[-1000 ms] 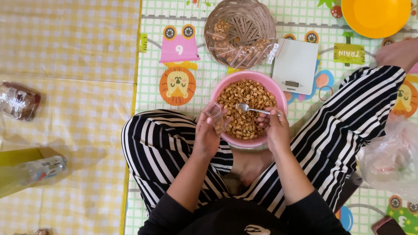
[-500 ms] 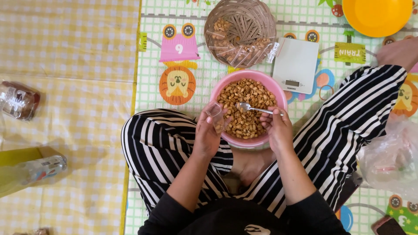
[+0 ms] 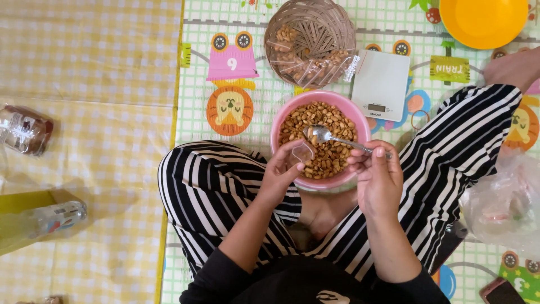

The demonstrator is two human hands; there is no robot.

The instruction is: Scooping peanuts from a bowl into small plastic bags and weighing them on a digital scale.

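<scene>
A pink bowl full of peanuts rests between my striped trouser legs. My right hand holds a metal spoon by its handle, the spoon's head raised over the peanuts with a few nuts in it. My left hand pinches a small clear plastic bag open at the bowl's near left rim, just below the spoon's head.
A woven basket with filled clear bags sits behind the bowl, a white kitchen scale to its right. An orange bowl is at top right, a plastic bag at right, bottles on the yellow cloth at left.
The spoon has lifted from the right part of the peanuts and swung left toward the small bag. My left hand keeps the bag at the rim.
</scene>
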